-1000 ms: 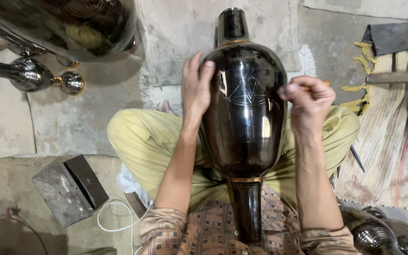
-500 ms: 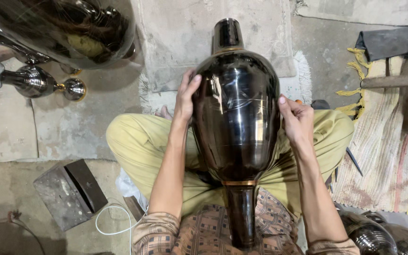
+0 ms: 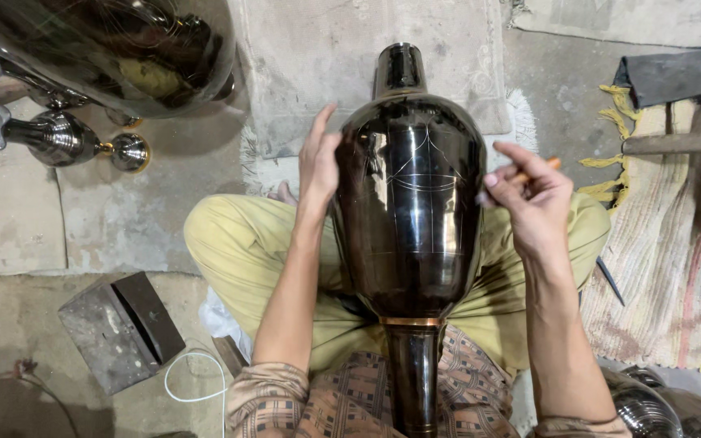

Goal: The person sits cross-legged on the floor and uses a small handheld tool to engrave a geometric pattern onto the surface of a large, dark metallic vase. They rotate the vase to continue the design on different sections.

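Big dark metal vase (image 3: pixel 411 211) lies across the lap, blocking the middle. Left hand (image 3: pixel 318 162) flat on its flank, right hand (image 3: pixel 533 203) just off the other flank with a wooden-handled tool (image 3: pixel 539 167). Open floor mat (image 3: pixel 318 57) beyond the vase mouth. Left: shiny metal vessel (image 3: pixel 107 49), finial piece (image 3: pixel 58 138), metal block (image 3: pixel 119 328). Right: striped rug (image 3: pixel 675 268), free.

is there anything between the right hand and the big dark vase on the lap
Nothing visible stands between them. The right hand hovers just off the right flank of the dark metal vase, holding a thin orange-tipped tool, with only open air in the gap. The left hand already rests against the vase's left side.
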